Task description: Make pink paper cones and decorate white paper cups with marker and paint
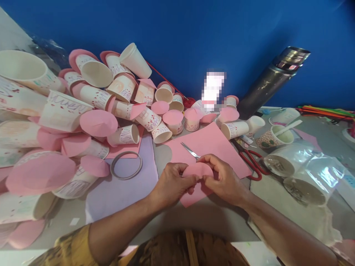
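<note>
Both my hands hold a pink paper cutout (197, 171) with a rounded top, just above the table near me. My left hand (173, 184) pinches its left edge with closed fingers. My right hand (223, 178) grips the right side and also holds small silver scissors (190, 150), whose blades point up and left. A pink paper sheet (210, 142) lies flat just beyond my hands.
A big heap of decorated paper cups with pink paper discs (98, 122) fills the left and back. A ring (126, 165) lies on a lilac sheet (119, 192). Red-handled scissors (251, 160), plastic-wrapped cup stacks (302, 171) and a dark flask (273, 81) stand to the right.
</note>
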`<state>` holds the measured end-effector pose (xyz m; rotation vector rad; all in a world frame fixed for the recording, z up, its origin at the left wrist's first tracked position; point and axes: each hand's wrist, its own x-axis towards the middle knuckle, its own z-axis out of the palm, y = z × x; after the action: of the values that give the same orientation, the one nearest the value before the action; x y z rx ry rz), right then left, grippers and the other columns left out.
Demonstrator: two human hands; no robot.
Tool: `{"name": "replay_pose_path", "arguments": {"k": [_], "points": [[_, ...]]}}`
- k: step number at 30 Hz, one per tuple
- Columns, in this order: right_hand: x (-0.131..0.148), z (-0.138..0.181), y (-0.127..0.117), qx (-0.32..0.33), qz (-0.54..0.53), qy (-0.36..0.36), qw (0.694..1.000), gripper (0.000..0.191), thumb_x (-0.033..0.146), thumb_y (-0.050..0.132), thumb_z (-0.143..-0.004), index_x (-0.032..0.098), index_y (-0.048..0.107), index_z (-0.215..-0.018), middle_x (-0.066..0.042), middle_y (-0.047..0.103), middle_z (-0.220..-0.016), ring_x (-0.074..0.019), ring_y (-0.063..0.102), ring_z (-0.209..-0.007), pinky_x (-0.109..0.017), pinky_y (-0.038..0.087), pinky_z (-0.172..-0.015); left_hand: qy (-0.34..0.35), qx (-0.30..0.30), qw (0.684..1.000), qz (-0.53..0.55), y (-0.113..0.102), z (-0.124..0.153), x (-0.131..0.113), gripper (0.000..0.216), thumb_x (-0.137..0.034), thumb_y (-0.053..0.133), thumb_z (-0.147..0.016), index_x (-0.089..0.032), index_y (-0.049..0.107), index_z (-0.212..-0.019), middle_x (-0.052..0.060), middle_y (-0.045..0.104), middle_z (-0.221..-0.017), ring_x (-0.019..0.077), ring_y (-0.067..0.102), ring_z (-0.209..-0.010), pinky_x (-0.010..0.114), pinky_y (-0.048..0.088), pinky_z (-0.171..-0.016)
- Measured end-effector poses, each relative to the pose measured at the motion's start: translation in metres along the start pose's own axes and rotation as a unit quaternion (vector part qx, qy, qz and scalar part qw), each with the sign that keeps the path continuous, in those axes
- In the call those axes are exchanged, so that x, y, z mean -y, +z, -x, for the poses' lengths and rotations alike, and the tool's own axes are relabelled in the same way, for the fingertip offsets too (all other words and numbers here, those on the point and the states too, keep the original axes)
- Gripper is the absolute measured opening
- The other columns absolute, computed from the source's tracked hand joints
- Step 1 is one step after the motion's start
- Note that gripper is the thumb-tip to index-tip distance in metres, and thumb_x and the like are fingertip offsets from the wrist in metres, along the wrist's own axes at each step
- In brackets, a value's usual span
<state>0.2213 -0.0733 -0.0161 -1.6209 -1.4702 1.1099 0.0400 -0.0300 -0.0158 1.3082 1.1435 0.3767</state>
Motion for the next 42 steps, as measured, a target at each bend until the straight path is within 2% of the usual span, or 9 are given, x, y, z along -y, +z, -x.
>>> {"name": "replay_pose_path", "arguments": {"k": [10,14,17,21,28,31,36,38,42], "points": [[-0.001,0.001,-0.001,0.016,0.044,-0.001,0.999,0.038,0.014,0.057,-0.074,0.022,0.065,-0.111,-0.003,0.076,-0.104,-0.0211,0.07,-0.093,-0.033,0.054,-0.083,0.017,0.01,1.0,0.013,-0.003,-0.001,0.0,0.028,-0.039,0.071,-0.078,-0.016,0.072,-0.061,0.005,0.07,-0.056,0.0156,0.058,-0.058,0.027,0.042,-0.059],[-0.005,0.0,-0.008,-0.059,0.022,-0.065,0.996,0.048,0.012,0.053,-0.078,0.022,0.063,-0.124,-0.005,0.076,-0.112,-0.02,0.071,-0.099,-0.033,0.055,-0.087,0.043,-0.029,0.998,0.027,-0.007,-0.002,-0.005,0.027,-0.036,0.069,-0.079,-0.017,0.07,-0.06,0.004,0.07,-0.057,0.0166,0.061,-0.059,0.027,0.047,-0.063],[-0.007,-0.002,-0.01,-0.135,0.064,-0.119,0.982,0.031,0.019,0.062,-0.082,0.022,0.067,-0.113,-0.008,0.074,-0.116,-0.0202,0.068,-0.092,-0.034,0.055,-0.085,0.067,-0.068,0.995,0.018,-0.007,-0.003,-0.008,0.029,-0.035,0.068,-0.08,-0.017,0.067,-0.057,0.003,0.067,-0.057,0.0143,0.058,-0.057,0.025,0.044,-0.058],[-0.011,-0.006,-0.007,-0.164,0.106,-0.203,0.96,0.006,0.019,0.068,-0.084,0.023,0.066,-0.087,-0.009,0.073,-0.111,-0.0236,0.068,-0.098,-0.037,0.054,-0.086,0.082,-0.083,0.993,0.032,-0.007,-0.002,-0.007,0.03,-0.035,0.072,-0.078,-0.016,0.065,-0.056,0.001,0.062,-0.056,0.0118,0.053,-0.055,0.023,0.038,-0.053],[-0.015,-0.008,-0.009,-0.153,0.123,-0.248,0.948,0.019,0.007,0.058,-0.081,0.024,0.067,-0.083,-0.009,0.07,-0.113,-0.0243,0.069,-0.111,-0.038,0.054,-0.092,0.026,0.071,0.965,0.25,-0.011,-0.007,-0.002,0.046,-0.053,0.08,-0.077,-0.011,0.072,-0.094,0.007,0.069,-0.068,0.0184,0.066,-0.056,0.027,0.052,-0.048],[-0.014,-0.007,-0.01,-0.144,0.117,-0.254,0.949,0.021,0.006,0.057,-0.081,0.024,0.067,-0.083,-0.009,0.07,-0.114,-0.0234,0.069,-0.11,-0.037,0.054,-0.09,-0.001,0.061,0.961,0.271,-0.013,-0.009,-0.001,0.042,-0.048,0.083,-0.074,-0.011,0.07,-0.086,0.006,0.067,-0.061,0.0164,0.063,-0.048,0.025,0.051,-0.044],[-0.013,-0.006,-0.012,-0.151,0.106,-0.231,0.955,0.02,0.006,0.058,-0.081,0.023,0.066,-0.083,-0.009,0.071,-0.113,-0.0232,0.069,-0.109,-0.036,0.054,-0.09,0.027,0.078,0.964,0.253,-0.016,-0.007,-0.004,0.044,-0.046,0.086,-0.073,-0.011,0.071,-0.094,0.007,0.071,-0.063,0.0172,0.066,-0.05,0.025,0.052,-0.044],[-0.014,-0.006,-0.012,-0.145,0.102,-0.232,0.957,0.019,0.006,0.058,-0.081,0.023,0.066,-0.083,-0.009,0.071,-0.113,-0.023,0.069,-0.109,-0.036,0.054,-0.09,0.033,0.069,0.972,0.223,-0.018,-0.008,-0.004,0.036,-0.041,0.085,-0.075,-0.009,0.071,-0.085,0.009,0.071,-0.06,0.0137,0.062,-0.045,0.022,0.05,-0.044],[-0.016,-0.007,-0.01,-0.127,0.11,-0.249,0.954,0.022,0.005,0.057,-0.083,0.024,0.069,-0.082,-0.007,0.07,-0.11,-0.0218,0.07,-0.106,-0.034,0.054,-0.087,-0.029,0.062,0.965,0.252,-0.018,-0.014,0.001,0.033,-0.039,0.082,-0.073,-0.009,0.069,-0.074,0.009,0.067,-0.053,0.0116,0.058,-0.039,0.019,0.043,-0.038]]}}
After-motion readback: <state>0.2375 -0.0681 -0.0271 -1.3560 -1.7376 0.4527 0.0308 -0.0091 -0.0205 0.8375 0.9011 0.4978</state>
